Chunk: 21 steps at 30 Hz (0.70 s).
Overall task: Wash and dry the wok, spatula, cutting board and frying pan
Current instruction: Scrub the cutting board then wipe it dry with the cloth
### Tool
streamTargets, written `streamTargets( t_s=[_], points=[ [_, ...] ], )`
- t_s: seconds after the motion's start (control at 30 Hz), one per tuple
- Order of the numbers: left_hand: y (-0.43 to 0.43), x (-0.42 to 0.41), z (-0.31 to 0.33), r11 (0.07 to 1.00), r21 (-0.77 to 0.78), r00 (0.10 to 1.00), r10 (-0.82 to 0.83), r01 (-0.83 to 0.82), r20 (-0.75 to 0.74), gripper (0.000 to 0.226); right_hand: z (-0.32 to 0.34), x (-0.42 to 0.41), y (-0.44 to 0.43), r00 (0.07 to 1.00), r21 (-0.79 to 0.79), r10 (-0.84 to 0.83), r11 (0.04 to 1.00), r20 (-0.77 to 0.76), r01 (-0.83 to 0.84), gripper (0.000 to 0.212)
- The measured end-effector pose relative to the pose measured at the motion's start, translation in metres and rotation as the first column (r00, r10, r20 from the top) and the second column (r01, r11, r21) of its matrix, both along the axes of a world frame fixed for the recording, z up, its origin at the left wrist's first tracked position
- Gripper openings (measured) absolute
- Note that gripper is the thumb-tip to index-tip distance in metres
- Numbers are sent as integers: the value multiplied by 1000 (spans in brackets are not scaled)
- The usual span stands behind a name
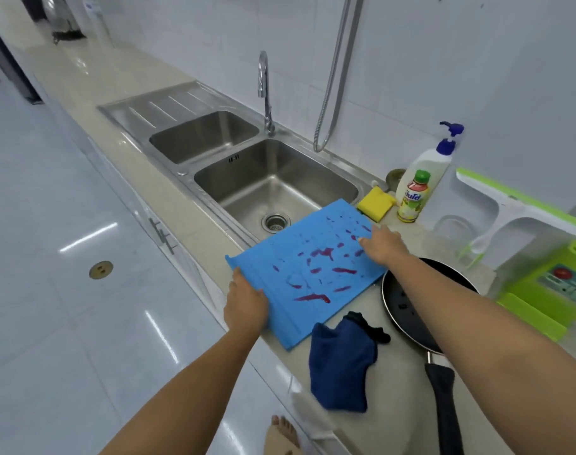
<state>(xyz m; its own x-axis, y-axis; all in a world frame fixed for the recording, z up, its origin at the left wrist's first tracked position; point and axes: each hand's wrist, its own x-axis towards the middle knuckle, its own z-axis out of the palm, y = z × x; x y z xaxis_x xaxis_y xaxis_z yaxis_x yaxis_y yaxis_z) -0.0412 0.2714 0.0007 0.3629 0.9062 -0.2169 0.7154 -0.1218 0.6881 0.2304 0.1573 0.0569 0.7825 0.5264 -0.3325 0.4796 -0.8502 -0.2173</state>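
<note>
A blue cutting board (306,277) smeared with purple-red stains lies on the counter, its far corner jutting over the right sink basin (280,185). My left hand (245,303) grips its near left edge. My right hand (383,246) holds its far right edge. A black frying pan (408,310) with a dark handle sits on the counter to the right, partly hidden under my right forearm. A dark blue cloth (340,366) lies just in front of the board. No wok or spatula is in view.
A faucet (265,90) stands behind the double sink, with a hose hanging on the wall. A yellow sponge (375,203) and a dish soap bottle (418,182) sit by the basin. A green knife block (555,287) stands at the right. My bare foot shows below.
</note>
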Motion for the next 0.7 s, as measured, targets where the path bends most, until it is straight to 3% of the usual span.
streamTargets(
  t_s=[0.1,0.2,0.43,0.7],
  points=[
    [18,9,-3,987,-94,983,138,-128,121,54,-21,27,10,998,-71,-49,996,-49,45,66],
    [49,15,-1,974,-114,969,209,-195,131,48,-34,35,17,988,-105,-118,989,-101,107,65],
    [109,31,-2,991,-34,986,130,-127,101,34,-44,26,42,947,-20,-301,953,-108,301,67],
    [184,45,-10,995,16,986,92,-95,138,33,-56,16,91,826,66,-529,833,-193,549,70]
  ],
)
